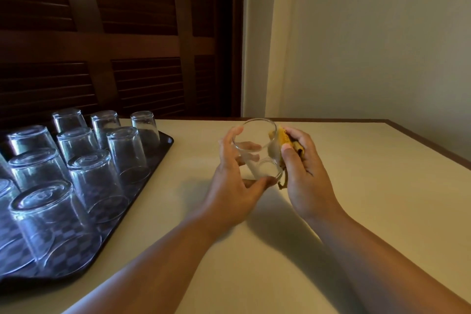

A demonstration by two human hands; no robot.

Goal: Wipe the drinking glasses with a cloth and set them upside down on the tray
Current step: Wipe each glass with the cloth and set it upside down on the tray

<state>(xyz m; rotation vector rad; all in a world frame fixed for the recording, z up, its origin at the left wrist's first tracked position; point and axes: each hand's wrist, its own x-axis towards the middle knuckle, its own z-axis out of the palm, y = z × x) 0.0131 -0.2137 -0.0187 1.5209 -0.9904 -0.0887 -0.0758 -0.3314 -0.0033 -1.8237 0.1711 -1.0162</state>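
From the head view, I see the glass [254, 150] held tilted above the table [331, 211] at centre frame, mouth facing up and away. I take it that this lets the cloth [285, 139] reach its outer wall. My left hand [234, 186] grips the glass, fingers curled round the far side and thumb at the base. My right hand [303, 173] is closed on the folded yellow cloth, pressing it against the glass's right side. At lower left, the finished glasses [96, 181] stand mouth-down on the dark tray [164, 144], probably to drain.
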